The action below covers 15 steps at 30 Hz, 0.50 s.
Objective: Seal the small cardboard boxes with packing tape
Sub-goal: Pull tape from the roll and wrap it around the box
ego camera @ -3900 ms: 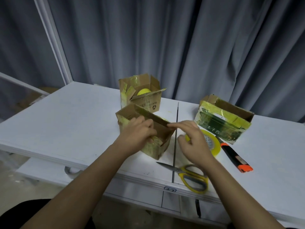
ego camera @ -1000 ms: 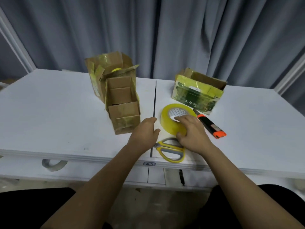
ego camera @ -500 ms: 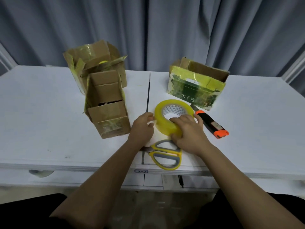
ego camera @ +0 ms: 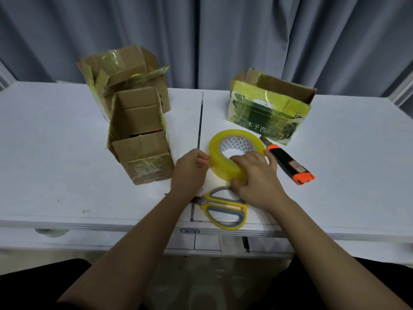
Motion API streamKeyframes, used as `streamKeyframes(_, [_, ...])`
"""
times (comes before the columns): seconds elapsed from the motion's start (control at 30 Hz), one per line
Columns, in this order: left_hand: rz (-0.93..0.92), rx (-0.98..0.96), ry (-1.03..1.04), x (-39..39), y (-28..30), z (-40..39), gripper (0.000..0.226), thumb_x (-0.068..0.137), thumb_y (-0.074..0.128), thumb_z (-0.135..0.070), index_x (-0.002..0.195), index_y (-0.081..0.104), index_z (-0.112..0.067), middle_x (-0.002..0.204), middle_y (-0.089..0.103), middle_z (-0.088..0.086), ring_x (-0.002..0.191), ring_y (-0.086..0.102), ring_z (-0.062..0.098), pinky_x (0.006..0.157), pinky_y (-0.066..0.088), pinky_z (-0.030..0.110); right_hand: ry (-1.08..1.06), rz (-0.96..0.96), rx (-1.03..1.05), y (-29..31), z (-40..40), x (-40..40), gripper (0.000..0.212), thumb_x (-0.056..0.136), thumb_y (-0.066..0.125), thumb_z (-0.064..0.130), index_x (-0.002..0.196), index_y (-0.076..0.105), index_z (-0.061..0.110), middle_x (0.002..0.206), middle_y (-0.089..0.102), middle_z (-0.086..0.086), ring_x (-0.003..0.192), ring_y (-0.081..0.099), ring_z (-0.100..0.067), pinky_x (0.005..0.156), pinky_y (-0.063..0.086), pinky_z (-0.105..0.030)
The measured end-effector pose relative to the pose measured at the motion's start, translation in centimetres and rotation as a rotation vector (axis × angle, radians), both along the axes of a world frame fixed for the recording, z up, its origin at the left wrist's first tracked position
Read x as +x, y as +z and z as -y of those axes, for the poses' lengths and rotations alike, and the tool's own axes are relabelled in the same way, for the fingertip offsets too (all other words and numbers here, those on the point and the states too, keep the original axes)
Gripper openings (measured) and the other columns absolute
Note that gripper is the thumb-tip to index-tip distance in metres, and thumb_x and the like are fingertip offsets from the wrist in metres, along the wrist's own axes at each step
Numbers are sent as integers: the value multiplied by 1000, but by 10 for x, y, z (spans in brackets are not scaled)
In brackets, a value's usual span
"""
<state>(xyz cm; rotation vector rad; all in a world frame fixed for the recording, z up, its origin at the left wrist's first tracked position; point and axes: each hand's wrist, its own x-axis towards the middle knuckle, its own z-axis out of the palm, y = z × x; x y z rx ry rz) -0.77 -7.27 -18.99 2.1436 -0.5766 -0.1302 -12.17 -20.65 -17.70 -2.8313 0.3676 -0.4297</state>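
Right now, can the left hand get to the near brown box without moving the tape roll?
Probably yes. The left hand only pinches the edge of the tape roll, and the near brown box stands just to its left with bare table between them. It would have to let go first.

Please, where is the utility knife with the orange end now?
The utility knife lies on the white table, right of the tape roll, in front of the green box.
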Motion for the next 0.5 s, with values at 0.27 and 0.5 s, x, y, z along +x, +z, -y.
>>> streamKeyframes(0.27, [34, 11, 2, -3, -4, 2, 13, 85, 59, -14, 91, 50, -22, 84, 58, -10, 74, 50, 6, 68, 37, 22, 33, -45, -129, 1, 2, -1, 55, 82, 59, 34, 135, 49, 24, 119, 57, 3, 126, 40, -18, 111, -2, -39])
streamKeyframes(0.5, [9, 2, -91, -7, 0, -12, 16, 84, 60, -11, 96, 55, -21, 75, 53, -16, 68, 50, 0, 57, 34, 12, 39, -94, -250, 6, 10, 5, 56, 88, 50, 46, 141, 40, 31, 118, 58, 6, 121, 42, -18, 99, 11, -41])
